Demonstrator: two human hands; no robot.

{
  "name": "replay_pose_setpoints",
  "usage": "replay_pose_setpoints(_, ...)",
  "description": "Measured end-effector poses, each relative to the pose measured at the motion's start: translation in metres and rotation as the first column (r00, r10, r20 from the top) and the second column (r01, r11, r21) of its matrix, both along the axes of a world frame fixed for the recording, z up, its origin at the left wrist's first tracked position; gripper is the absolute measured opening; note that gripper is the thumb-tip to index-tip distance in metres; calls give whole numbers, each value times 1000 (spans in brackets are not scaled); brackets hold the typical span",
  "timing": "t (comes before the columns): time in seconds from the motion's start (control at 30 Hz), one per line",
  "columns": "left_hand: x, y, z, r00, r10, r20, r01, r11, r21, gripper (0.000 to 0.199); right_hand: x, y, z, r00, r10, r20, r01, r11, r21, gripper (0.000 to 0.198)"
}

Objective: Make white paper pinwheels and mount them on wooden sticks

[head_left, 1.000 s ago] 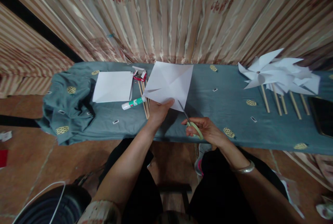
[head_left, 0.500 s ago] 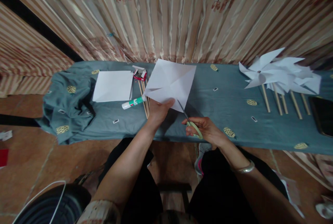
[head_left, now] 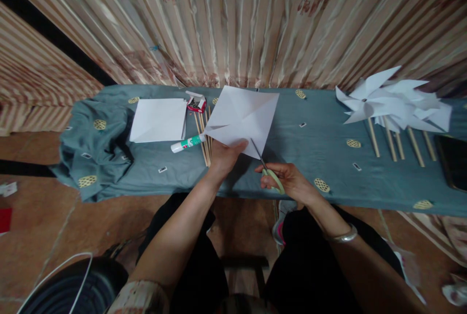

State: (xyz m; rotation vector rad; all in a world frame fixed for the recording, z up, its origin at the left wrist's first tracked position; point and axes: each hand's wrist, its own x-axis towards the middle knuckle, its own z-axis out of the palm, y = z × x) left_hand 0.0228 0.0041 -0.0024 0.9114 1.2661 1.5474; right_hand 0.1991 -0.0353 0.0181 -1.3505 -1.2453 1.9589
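A white square sheet of paper (head_left: pixel 242 112) with diagonal creases is held up over the table by my left hand (head_left: pixel 226 156). My thumb lies on top of the sheet near its lower edge, and the other fingers are hidden beneath. One slit runs in from the sheet's left corner. My right hand (head_left: pixel 279 176) grips scissors (head_left: pixel 273 180) with pale green handles. Their blades are at the sheet's near corner, one blade showing above the paper.
Left of the sheet lie a glue stick (head_left: pixel 188 143), several wooden sticks (head_left: pixel 203 141), a red box of small pins (head_left: pixel 197 104) and a stack of white paper (head_left: pixel 158 120). Several paper pinwheels (head_left: pixel 394 105) and a dark phone (head_left: pixel 452 161) lie on the right. A curtain (head_left: pixel 233 27) hangs behind.
The sheet has shifted slightly to the right and down with my left hand. My right hand and the scissors have barely moved.
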Motion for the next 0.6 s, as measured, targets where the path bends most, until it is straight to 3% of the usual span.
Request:
replay_pose_setpoints(0.4, -2, 0, -5, 999, -24, -30, 24, 1000, 12, 49, -2, 0, -1, 1000, -16, 18, 15, 1000, 18, 55)
replay_pose_setpoints(0.6, -2, -4, -3, 998, -48, -46, 47, 999, -22, 34, -2, 0, -2, 1000, -21, 1, 21, 999, 30, 52)
